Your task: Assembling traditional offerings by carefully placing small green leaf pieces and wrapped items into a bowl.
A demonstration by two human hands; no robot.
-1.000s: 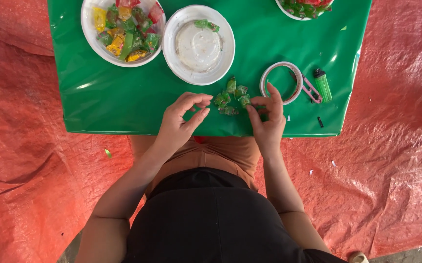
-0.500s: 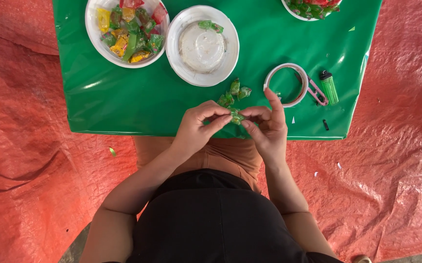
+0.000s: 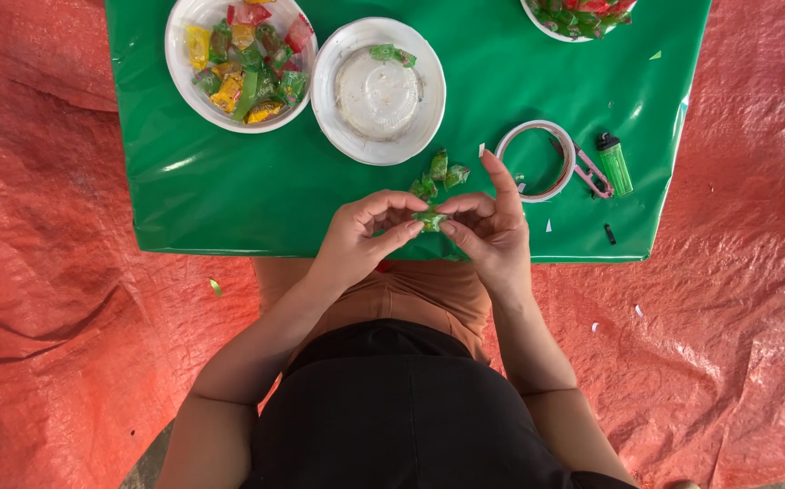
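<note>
Round white bowl of mixed wrapped sweets [image 3: 240, 63] near far left corner of green surface [image 3: 229, 181]; green lighter [image 3: 614, 164] by right edge.

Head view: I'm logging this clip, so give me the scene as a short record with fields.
Left hand: fingers pinch one end of the green wrapped candy
Right hand: fingers pinch the other end
Loose candies: small green pile beyond the hands
Near bowl: white, a few green candies
Far bowl: mixed candies
Table: green cover
Also: tape ring, green lighter
</note>
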